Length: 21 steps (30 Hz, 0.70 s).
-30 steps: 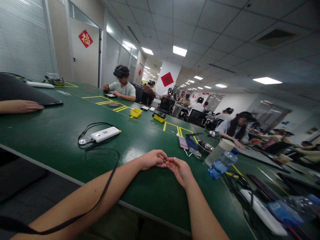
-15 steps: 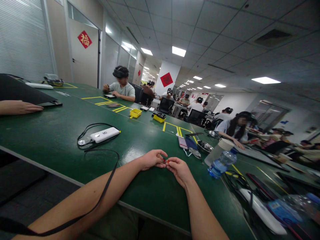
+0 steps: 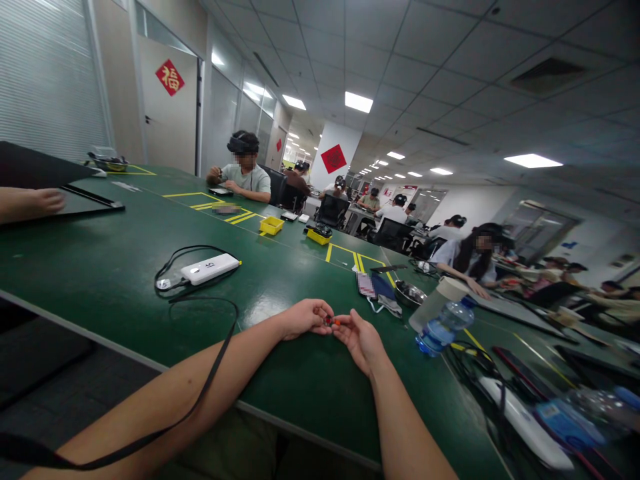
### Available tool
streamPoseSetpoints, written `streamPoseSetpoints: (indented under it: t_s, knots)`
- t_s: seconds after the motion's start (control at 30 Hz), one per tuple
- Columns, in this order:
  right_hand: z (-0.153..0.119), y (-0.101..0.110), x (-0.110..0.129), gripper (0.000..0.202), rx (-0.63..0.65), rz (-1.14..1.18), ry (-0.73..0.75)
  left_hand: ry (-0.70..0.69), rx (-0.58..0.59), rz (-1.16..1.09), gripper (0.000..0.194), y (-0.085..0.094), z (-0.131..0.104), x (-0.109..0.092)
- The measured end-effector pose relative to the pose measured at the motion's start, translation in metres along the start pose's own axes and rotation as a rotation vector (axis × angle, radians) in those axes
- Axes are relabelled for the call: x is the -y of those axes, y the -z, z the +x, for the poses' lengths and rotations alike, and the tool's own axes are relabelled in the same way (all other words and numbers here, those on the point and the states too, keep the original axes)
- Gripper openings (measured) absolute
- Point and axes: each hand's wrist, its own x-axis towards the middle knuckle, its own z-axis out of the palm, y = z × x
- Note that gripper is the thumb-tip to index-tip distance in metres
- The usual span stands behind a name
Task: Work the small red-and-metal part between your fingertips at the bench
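A black strap [image 3: 220, 363] crosses the left forearm at the near side. Above the green table [image 3: 310, 380], near its front edge, the two hands meet at the fingertips. The left hand [image 3: 306, 319] holds a small dark and red piece [image 3: 327, 321] in a narrow pinch. The right hand [image 3: 361, 341] is half curled, one digit raised, and its fingertips are at a small orange piece [image 3: 337, 323], just beside the first one; the parts are tiny, so I cannot tell if this hand really grips it. Farther to the left lies a white device [image 3: 210, 269] with a black cable; to the right, a water bottle [image 3: 445, 327] stands before a pale cup [image 3: 433, 308], with a metal bowl [image 3: 411, 293] behind. Beyond, two yellow baskets [image 3: 271, 226] sit near yellow tape lines, and across the table a person in a light shirt [image 3: 253, 179] is seated.
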Motion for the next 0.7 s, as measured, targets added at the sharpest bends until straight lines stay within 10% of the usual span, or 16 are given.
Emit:
streamPoseSetpoints:
  t_s: [0.7]
  knots:
    - [0.0006,0.0023,-0.0058,0.021,-0.032,-0.191,0.034,-0.016,0.016,0.025,0.03,0.0017,0.0035,0.0044]
